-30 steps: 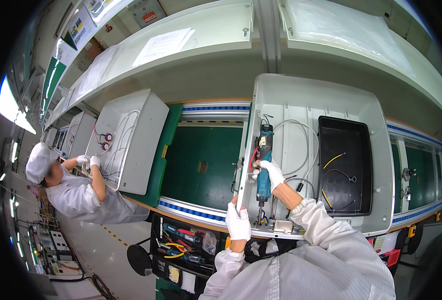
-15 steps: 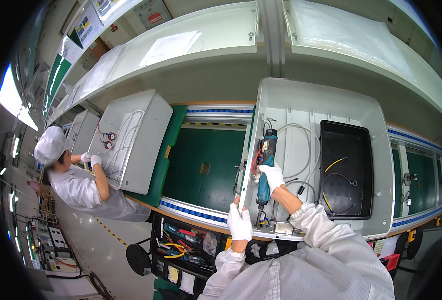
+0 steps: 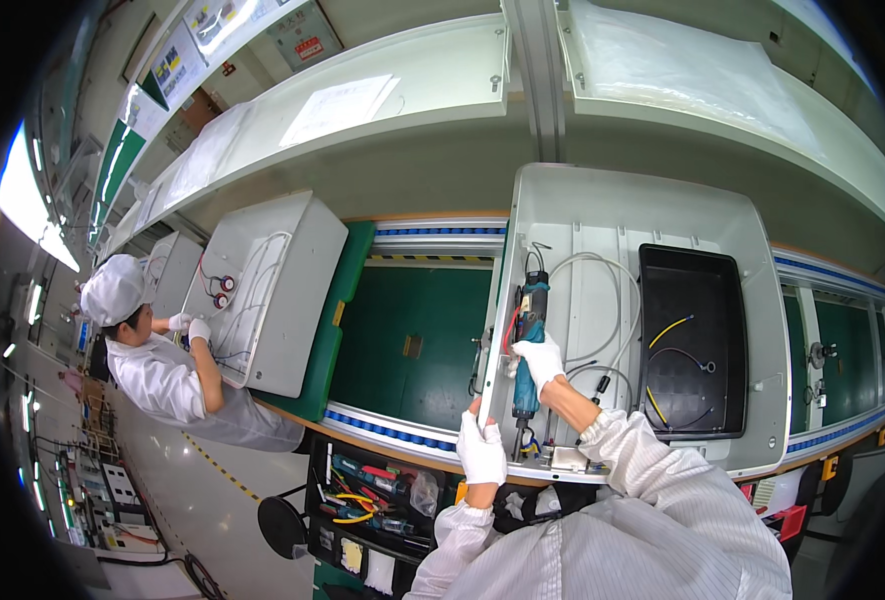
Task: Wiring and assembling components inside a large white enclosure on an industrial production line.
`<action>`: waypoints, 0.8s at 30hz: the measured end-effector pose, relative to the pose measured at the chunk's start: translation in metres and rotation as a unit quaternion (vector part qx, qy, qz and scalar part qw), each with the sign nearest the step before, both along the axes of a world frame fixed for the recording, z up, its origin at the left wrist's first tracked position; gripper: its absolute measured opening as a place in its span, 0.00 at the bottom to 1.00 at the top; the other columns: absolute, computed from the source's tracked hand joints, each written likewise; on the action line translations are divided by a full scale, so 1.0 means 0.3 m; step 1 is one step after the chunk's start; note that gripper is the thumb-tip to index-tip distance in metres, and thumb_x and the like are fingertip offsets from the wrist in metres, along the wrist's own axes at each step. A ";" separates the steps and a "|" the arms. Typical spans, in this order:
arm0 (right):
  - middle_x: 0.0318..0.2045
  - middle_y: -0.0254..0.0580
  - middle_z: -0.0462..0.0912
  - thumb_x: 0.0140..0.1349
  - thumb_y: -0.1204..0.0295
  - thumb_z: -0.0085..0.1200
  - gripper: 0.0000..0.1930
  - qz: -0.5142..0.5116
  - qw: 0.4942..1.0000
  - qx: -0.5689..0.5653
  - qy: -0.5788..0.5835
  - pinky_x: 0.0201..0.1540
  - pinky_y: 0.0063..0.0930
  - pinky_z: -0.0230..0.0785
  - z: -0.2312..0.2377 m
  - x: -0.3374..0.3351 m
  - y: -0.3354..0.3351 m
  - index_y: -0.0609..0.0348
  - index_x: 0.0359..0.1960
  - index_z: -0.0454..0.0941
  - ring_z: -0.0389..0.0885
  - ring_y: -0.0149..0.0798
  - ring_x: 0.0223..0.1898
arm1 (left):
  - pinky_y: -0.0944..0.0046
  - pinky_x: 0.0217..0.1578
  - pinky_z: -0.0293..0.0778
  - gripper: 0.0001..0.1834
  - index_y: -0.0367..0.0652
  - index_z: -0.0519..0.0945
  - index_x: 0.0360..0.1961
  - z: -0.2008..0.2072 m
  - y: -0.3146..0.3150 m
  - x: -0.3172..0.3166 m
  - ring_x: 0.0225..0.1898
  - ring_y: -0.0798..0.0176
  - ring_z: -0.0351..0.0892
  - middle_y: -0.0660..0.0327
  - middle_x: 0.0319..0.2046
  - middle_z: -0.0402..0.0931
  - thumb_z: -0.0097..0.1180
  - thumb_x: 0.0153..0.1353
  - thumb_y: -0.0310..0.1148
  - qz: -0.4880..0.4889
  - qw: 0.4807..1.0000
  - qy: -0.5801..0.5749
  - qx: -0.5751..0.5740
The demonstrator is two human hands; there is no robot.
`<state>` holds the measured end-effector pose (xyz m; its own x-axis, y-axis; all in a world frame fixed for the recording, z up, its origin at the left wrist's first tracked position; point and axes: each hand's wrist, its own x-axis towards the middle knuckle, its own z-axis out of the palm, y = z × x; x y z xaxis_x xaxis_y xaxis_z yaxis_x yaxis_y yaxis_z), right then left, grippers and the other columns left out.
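Observation:
My right hand, in a white glove, is closed round a teal and black power screwdriver. The tool stands nearly in line with the left wall inside a large light grey metal box. Its bit points toward me at the box's near left corner, beside small fittings and wires. My left hand, also gloved, is at the outer side of that corner with bent fingers against the wall; what they pinch is hidden. A grey cable loops across the box floor.
Inside the box, a black tray holds several short wires. Below the left hand, a tool case contains pliers and power tools. To the left, a co-worker works at another grey box. A roller conveyor runs between the boxes.
My right hand and the screwdriver have shifted slightly toward me, and the tool stands a little straighter. My left hand stays at the corner. The whole view has moved slightly.

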<state>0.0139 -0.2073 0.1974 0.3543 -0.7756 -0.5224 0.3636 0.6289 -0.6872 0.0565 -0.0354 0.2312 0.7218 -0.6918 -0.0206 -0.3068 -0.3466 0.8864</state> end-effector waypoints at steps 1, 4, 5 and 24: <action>0.20 0.42 0.72 0.53 0.84 0.51 0.13 0.003 1.000 -0.003 0.006 0.18 0.35 0.71 0.000 0.001 0.001 0.58 0.39 0.67 0.73 0.39 0.16 | 0.64 0.47 0.72 0.20 0.40 0.71 0.57 0.002 0.001 0.000 0.43 0.60 0.78 0.52 0.44 0.78 0.46 0.63 0.20 0.000 1.000 0.000 0.000; 0.20 0.42 0.72 0.53 0.84 0.51 0.13 0.006 1.000 0.000 0.002 0.18 0.34 0.71 0.000 0.001 0.002 0.58 0.39 0.67 0.73 0.38 0.16 | 0.63 0.48 0.71 0.20 0.40 0.71 0.57 0.005 0.001 -0.001 0.43 0.60 0.78 0.52 0.44 0.77 0.46 0.63 0.20 -0.001 1.000 0.006 0.007; 0.20 0.42 0.72 0.53 0.84 0.52 0.13 0.000 1.000 0.012 -0.017 0.18 0.34 0.71 0.000 0.001 0.002 0.58 0.39 0.67 0.73 0.38 0.16 | 0.64 0.48 0.71 0.20 0.40 0.71 0.57 0.005 0.001 -0.001 0.43 0.59 0.77 0.52 0.45 0.77 0.46 0.63 0.20 -0.001 1.000 0.002 0.009; 0.21 0.41 0.71 0.53 0.83 0.52 0.15 0.022 1.000 0.005 0.015 0.18 0.34 0.72 0.019 0.005 0.003 0.56 0.42 0.66 0.73 0.38 0.16 | 0.61 0.41 0.73 0.21 0.41 0.72 0.56 -0.037 0.001 0.002 0.36 0.56 0.78 0.50 0.39 0.78 0.48 0.61 0.20 0.018 1.000 0.002 -0.017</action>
<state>0.0153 -0.2063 0.2030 0.3729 -0.7542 -0.5405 0.3147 0.6508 -0.6910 0.0572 -0.0351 0.2201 0.7460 -0.6659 -0.0011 -0.2906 -0.3270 0.8992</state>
